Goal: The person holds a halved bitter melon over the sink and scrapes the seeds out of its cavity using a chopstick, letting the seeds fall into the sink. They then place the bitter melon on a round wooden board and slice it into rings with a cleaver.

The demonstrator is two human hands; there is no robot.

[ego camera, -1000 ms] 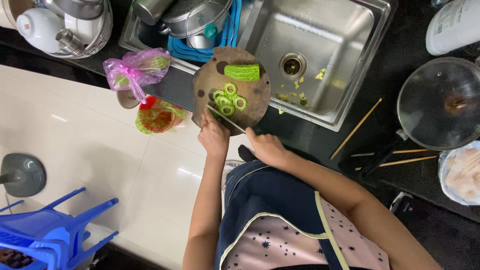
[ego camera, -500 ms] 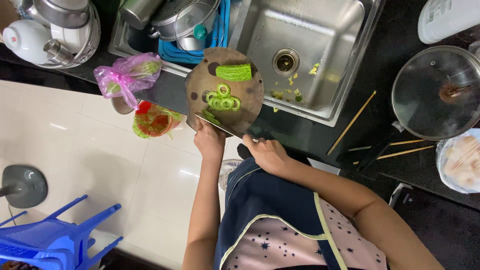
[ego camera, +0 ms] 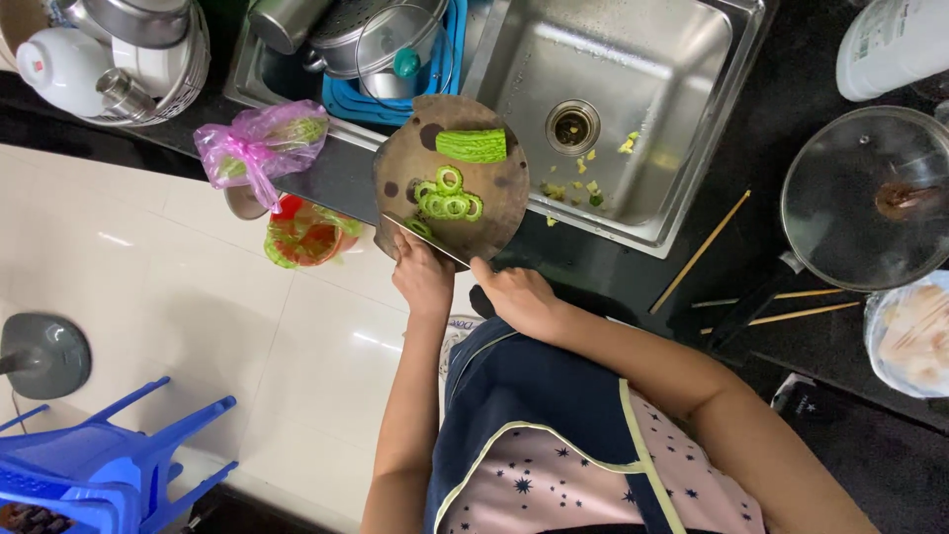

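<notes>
A round wooden cutting board [ego camera: 499, 203] lies on the dark counter at the sink's edge. On it are a chunk of green bitter gourd [ego camera: 473, 145] and a cluster of ring slices [ego camera: 450, 201]. My right hand [ego camera: 516, 295] grips the handle of a knife [ego camera: 430, 245], and its blade lies across the board's near edge. My left hand [ego camera: 420, 277] is at that same edge beside the blade. Its fingertips press a small green gourd piece [ego camera: 416, 227], which is mostly hidden.
A steel sink [ego camera: 633, 119] with green scraps is behind the board, and stacked pots are to its left. A pink bag [ego camera: 259, 146] and a red-green bag [ego camera: 304, 235] lie left. A lidded pan [ego camera: 868, 198], chopsticks [ego camera: 700, 252] and a food bag [ego camera: 909, 336] sit right. A blue chair [ego camera: 94, 465] stands below.
The view has drifted slightly. Both hands stay at the board's near edge with the knife; the slices and the chunk lie much as before.
</notes>
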